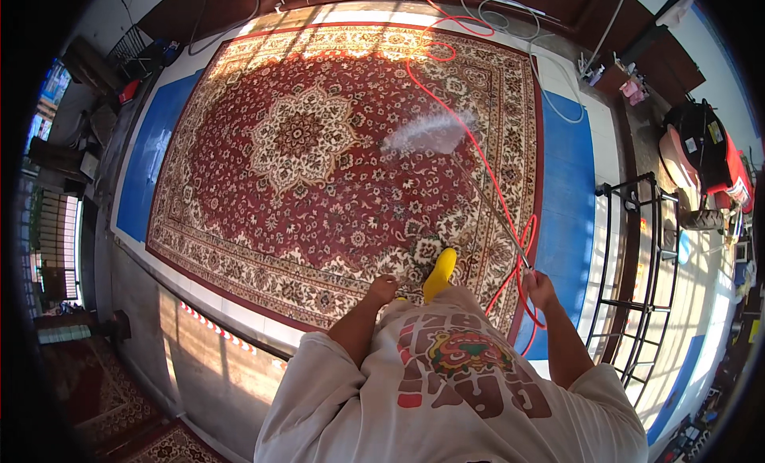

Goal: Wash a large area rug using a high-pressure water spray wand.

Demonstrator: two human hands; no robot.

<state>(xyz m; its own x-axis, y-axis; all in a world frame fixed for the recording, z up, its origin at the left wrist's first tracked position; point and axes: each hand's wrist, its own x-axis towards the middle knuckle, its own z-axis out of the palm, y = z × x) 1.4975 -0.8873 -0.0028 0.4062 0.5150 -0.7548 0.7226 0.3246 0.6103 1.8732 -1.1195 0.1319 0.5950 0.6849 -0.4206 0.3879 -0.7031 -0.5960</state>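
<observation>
My right hand (542,290) is wrapped round the rear end of a long, thin spray lance (500,213) that points forward and left over the carpet. A white fan of spray (432,134) leaves its tip and meets the pile right of the central medallion. The red hose (478,148) loops beside my right hand and runs across the carpet to the far side. My left hand (384,288) hangs over the carpet's near edge, fingers curled, with nothing seen in it. Below lies a large red and cream patterned carpet (227,136). A yellow boot (441,273) stands on it.
Blue flooring (567,164) borders the carpet on both sides. A black metal rack (637,296) stands at the right, with a red and black machine (717,156) beyond it. More patterned carpets (103,391) lie at the lower left. A grey hose (550,88) curls at the far right.
</observation>
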